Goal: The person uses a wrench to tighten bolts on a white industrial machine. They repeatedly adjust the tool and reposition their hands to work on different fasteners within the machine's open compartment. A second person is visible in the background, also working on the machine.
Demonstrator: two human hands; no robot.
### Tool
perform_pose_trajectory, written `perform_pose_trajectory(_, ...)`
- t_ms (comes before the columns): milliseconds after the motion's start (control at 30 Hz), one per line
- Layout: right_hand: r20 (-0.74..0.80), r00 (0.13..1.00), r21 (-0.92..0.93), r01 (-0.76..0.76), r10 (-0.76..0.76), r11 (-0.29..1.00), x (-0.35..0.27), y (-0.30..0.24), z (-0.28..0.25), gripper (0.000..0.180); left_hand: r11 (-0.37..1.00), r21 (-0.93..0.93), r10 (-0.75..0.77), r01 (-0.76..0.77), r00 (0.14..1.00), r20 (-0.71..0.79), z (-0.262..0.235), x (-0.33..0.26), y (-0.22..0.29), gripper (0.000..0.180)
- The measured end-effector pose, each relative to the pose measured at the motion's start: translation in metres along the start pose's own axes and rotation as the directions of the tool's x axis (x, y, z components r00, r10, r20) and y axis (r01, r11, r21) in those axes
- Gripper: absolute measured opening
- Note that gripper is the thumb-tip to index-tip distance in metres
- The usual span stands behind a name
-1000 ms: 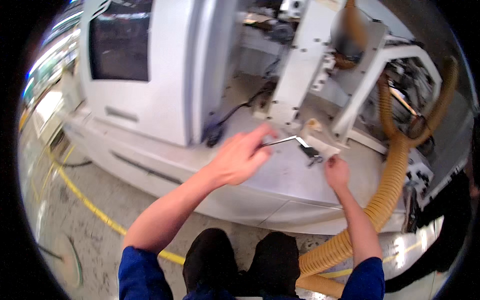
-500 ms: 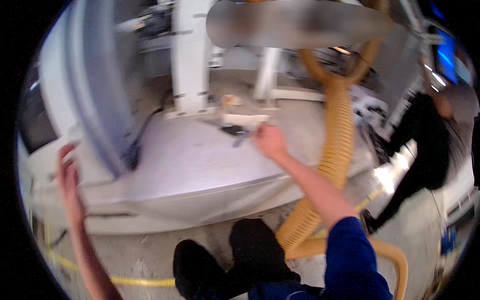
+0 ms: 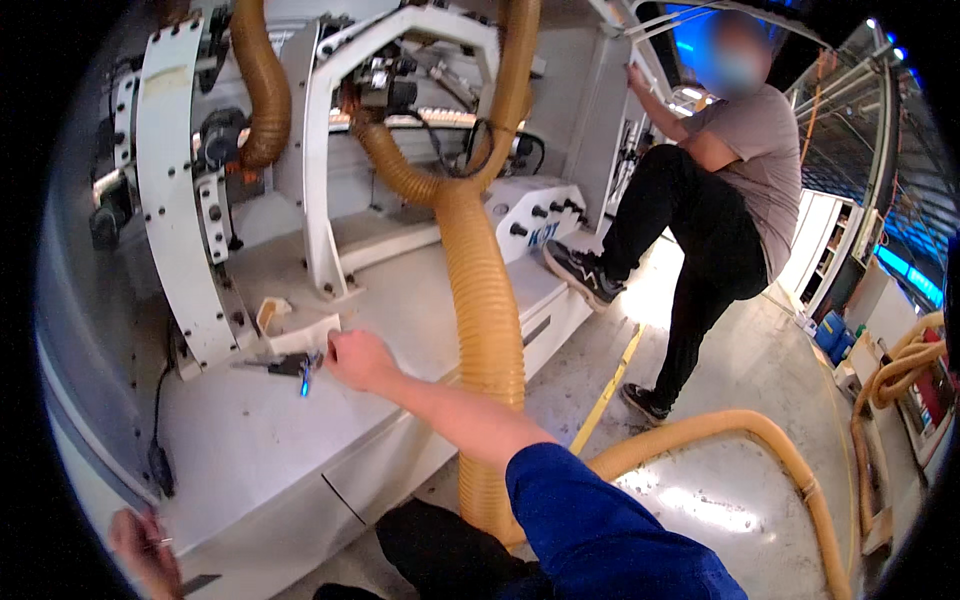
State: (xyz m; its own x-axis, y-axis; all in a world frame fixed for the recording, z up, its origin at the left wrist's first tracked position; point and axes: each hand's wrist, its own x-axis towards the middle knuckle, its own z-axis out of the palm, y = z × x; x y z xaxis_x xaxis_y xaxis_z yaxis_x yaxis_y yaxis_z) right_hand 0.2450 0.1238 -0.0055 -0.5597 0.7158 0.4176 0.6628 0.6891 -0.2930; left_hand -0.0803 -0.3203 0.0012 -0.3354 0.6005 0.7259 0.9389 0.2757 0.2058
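My right hand (image 3: 362,361) is closed in a fist low over the white machine base (image 3: 235,440), at the end of a white angled bracket (image 3: 305,333). What it holds, if anything, is hidden. Just left of the knuckles lies a small black tool (image 3: 288,366) with a bright blue part, its kind unclear. At the lower left edge, my left hand (image 3: 145,552) is beside the base's front corner. Its fingers are curled, and a small shiny bit shows at them, too small to name.
A thick yellow ribbed hose (image 3: 483,300) runs down past my right forearm and across the floor. White upright frames (image 3: 185,190) stand behind the base. At right, a co-worker (image 3: 740,170) has one foot on the base's end. A black cable (image 3: 160,455) hangs at left.
My view has swung right, bringing the co-worker fully into sight. My right fist stays by the bracket and black tool. My left hand now appears lower, near the picture's bottom left.
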Motion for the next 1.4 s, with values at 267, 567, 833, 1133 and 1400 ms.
perform_pose_trajectory(267,-0.002,1.000,0.069,0.012,-0.012,0.998,0.000,-0.013,0.007,0.020,0.999,0.030,0.014,-0.017,0.993,0.119,0.090,0.031,0.082,0.026)
perform_pose_trajectory(567,0.034,0.999,0.058,-0.017,0.015,0.998,0.001,-0.010,0.003,0.022,0.985,0.049,-0.170,0.167,0.984,0.058,0.091,0.031,0.092,0.023)
perform_pose_trajectory(833,0.031,0.999,0.050,0.015,-0.016,0.999,0.004,-0.005,0.007,0.023,0.977,0.003,-0.214,0.215,0.970,0.116,0.088,0.033,0.096,0.023)
perform_pose_trajectory(1133,-0.003,1.000,0.087,-0.022,0.023,0.996,0.001,-0.009,0.007,0.021,0.976,0.039,-0.217,0.214,0.969,0.121,0.090,0.033,0.094,0.024)
perform_pose_trajectory(1400,0.069,0.998,0.112,-0.021,0.013,0.993,0.000,-0.012,0.004,0.022,0.973,0.036,-0.230,0.228,0.967,0.109,0.091,0.030,0.089,0.023)
